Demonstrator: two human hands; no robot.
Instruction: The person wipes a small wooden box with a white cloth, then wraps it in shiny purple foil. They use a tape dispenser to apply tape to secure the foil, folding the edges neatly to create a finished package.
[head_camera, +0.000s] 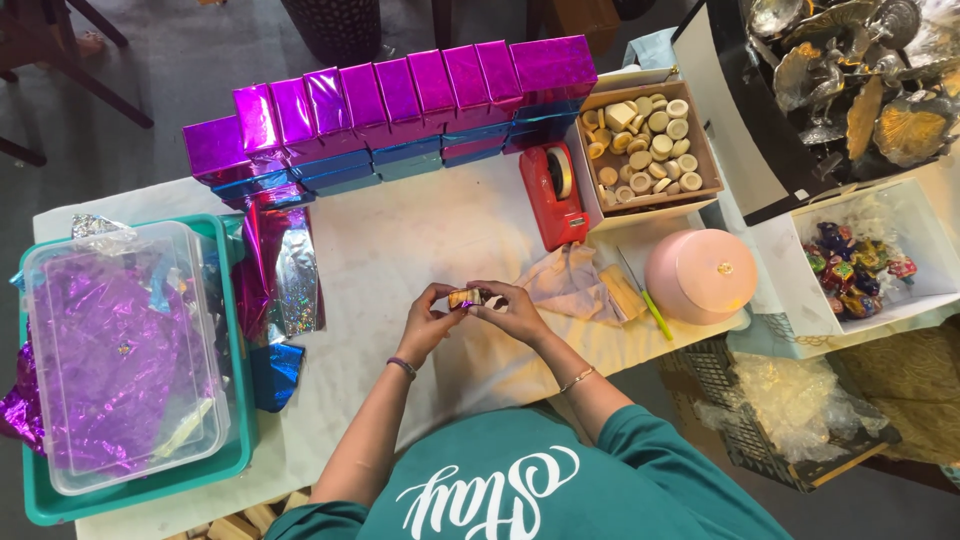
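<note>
both hands, left hand (428, 318) and right hand (512, 310), pinched a small gold piece (464, 297) between fingertips. a red tape dispenser (555, 195) stood near.

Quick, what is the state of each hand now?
Left hand: closed on the small gold object.
Right hand: closed on the same object.

Between my hands (480, 310) sits a small piece (463, 297), over the table (400, 250). Behind it runs a row of wrapped boxes (400, 110). A tape dispenser (553, 195) stands right of that row, a tray of discs (648, 145) beyond it. A tub (120, 350) lies far left.
</note>
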